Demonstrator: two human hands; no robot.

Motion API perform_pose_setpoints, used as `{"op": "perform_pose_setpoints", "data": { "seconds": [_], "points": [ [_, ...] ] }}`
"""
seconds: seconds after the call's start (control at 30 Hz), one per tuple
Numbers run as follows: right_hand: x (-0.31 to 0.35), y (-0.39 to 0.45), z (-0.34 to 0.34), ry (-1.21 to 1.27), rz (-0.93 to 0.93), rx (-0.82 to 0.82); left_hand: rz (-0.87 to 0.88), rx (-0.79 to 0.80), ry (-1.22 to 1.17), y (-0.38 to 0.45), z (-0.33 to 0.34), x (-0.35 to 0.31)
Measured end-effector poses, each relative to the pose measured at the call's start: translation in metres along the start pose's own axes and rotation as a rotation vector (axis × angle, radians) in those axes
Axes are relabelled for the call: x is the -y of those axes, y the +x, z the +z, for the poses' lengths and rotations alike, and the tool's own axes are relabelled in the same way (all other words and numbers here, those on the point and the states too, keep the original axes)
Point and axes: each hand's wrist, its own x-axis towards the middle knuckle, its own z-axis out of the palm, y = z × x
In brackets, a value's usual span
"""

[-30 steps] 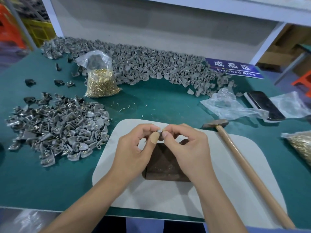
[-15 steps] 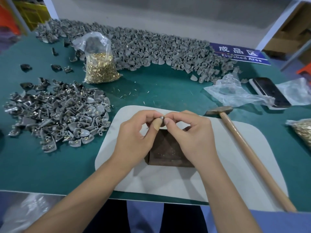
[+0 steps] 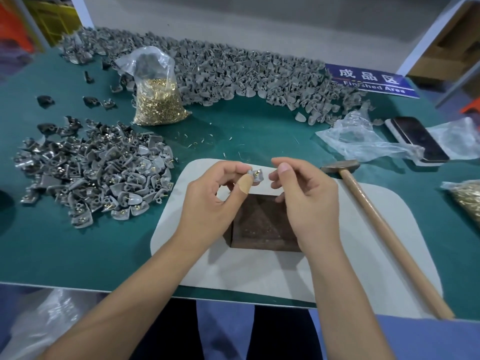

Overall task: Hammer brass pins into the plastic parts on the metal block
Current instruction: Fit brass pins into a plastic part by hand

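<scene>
My left hand [image 3: 215, 201] pinches a small grey plastic part [image 3: 255, 175] between thumb and forefinger; a brass pin [image 3: 257, 172] stands up out of it. The part is held just above the far edge of the dark metal block [image 3: 262, 224], which sits on a pale mat [image 3: 350, 255]. My right hand [image 3: 306, 201] hovers just right of the part with fingers loosely curled and nothing in it. A wooden-handled hammer [image 3: 376, 224] lies on the mat to the right, head pointing away.
A pile of grey parts with pins [image 3: 96, 172] lies at the left, a long heap of grey parts [image 3: 233, 74] along the back. A bag of brass pins [image 3: 157, 100] stands behind the mat. At the right are crumpled plastic [image 3: 363, 141], a phone [image 3: 418, 139], another pin bag [image 3: 467, 201].
My right hand has let go and drawn slightly right, away from the part. The part with its pin now shows in my left fingers alone.
</scene>
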Motion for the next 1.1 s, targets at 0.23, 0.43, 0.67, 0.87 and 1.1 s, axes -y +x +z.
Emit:
{"op": "perform_pose_setpoints", "data": {
  "seconds": [0.23,0.43,0.67,0.87,1.1],
  "points": [
    [-0.016,0.004,-0.066,-0.383,-0.017,-0.32,0.058,0.161,0.28,-0.006,-0.006,-0.013],
    [-0.044,0.0,-0.116,-1.044,0.256,-0.138,0.044,0.262,0.543,-0.015,0.014,-0.031],
    [-0.038,0.004,-0.129,-1.11,0.241,-0.064,0.098,0.272,0.721,-0.021,0.019,-0.042],
    [-0.009,-0.004,-0.142,-0.887,0.099,-0.03,0.07,0.226,0.834,-0.016,0.011,-0.048],
    [0.019,-0.021,-0.134,-0.373,0.075,0.335,0.016,0.233,0.832,-0.023,0.011,-0.049]
  ]
}}
